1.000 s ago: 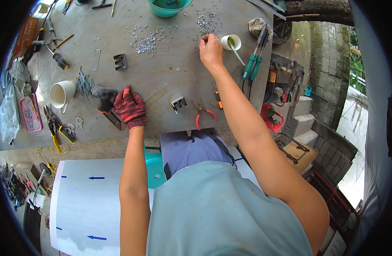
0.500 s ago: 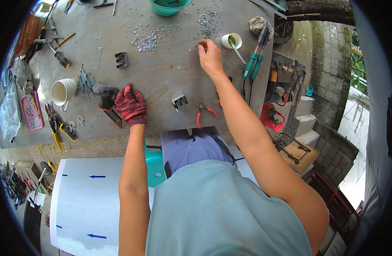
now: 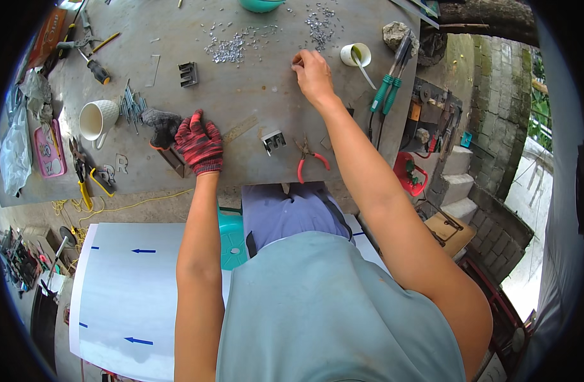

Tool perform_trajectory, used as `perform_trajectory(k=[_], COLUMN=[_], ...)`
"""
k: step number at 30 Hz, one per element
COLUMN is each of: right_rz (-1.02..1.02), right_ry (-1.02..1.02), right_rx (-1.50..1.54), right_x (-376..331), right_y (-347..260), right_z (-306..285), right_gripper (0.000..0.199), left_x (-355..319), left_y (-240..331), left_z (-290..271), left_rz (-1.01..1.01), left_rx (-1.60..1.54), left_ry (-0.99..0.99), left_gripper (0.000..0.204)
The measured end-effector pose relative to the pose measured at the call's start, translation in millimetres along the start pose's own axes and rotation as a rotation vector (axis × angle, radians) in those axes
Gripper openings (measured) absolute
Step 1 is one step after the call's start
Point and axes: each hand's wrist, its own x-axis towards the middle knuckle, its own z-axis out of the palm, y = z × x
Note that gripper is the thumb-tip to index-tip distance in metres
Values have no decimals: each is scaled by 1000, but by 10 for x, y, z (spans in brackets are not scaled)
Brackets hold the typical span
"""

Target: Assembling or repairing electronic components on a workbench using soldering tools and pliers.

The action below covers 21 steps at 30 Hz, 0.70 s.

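Two hands are working over a grey table (image 3: 241, 108). The left hand (image 3: 200, 143), wearing a red knit glove, is lying flat with fingers loosely spread, touching a dark grey glove (image 3: 158, 124) lying just to its left. The bare right hand (image 3: 312, 73) is reaching far across, fingertips pressed together as if pinching something too small to make out, just near of a scatter of small metal bits (image 3: 320, 22). Another heap of metal bits (image 3: 231, 48) is lying far left of it. Between the hands, a small metal bracket (image 3: 274, 141) and red-handled pliers (image 3: 308, 159) are sitting near the table's near edge. A white cup (image 3: 355, 55) with a stick and green-handled cutters (image 3: 389, 79) are crowding the right edge. A white mug (image 3: 98, 119) is standing at the left. Bare tabletop is lying open between the two hands.
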Motion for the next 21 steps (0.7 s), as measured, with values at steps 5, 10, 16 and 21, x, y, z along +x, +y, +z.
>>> perform_trajectory(k=[5,10,16,21], right_rz=[-76,-63,62,96], right_ry=[-88,-51,-165,-256], right_rx=[-87,17,369,465], right_x=[0,-192,-760,-1210], right_y=[20,-108,-286,-127], right_z=[-11,-126,-476,-692], right_gripper=[12,13,15,16], left_x=[3,-4,-355,-792], left_y=[11,-7,148,701], left_z=[-4,-10,-221,-209], left_rz=[-2,20,124,109], left_rx=[3,-32,-231,-302], left_ry=[16,34,-29,-388], left_gripper=[41,44,64,84])
